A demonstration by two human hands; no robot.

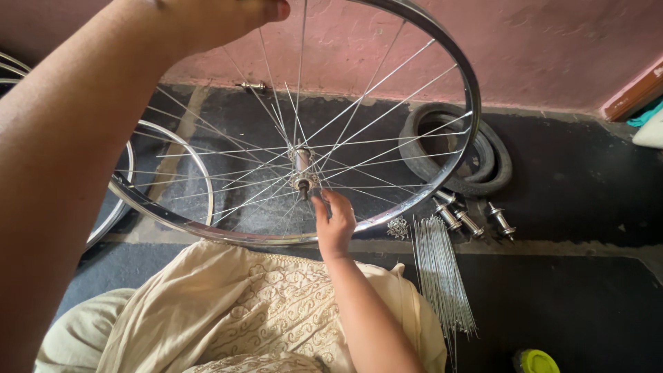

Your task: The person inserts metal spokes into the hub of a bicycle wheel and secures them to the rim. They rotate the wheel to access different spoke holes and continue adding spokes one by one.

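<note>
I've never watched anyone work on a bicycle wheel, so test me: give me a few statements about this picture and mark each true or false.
1. The right hand has its fingers at the hub of the spoked wheel. True.
2. The left hand rests on the floor. False: it is up at the wheel's top rim.
3. A bundle of loose spokes lies on the floor. True.
4. The black tyres are fitted on the held wheel. False: they lie on the floor by the pink wall.
5. Spare hubs lie beside the tyres. True.
</note>
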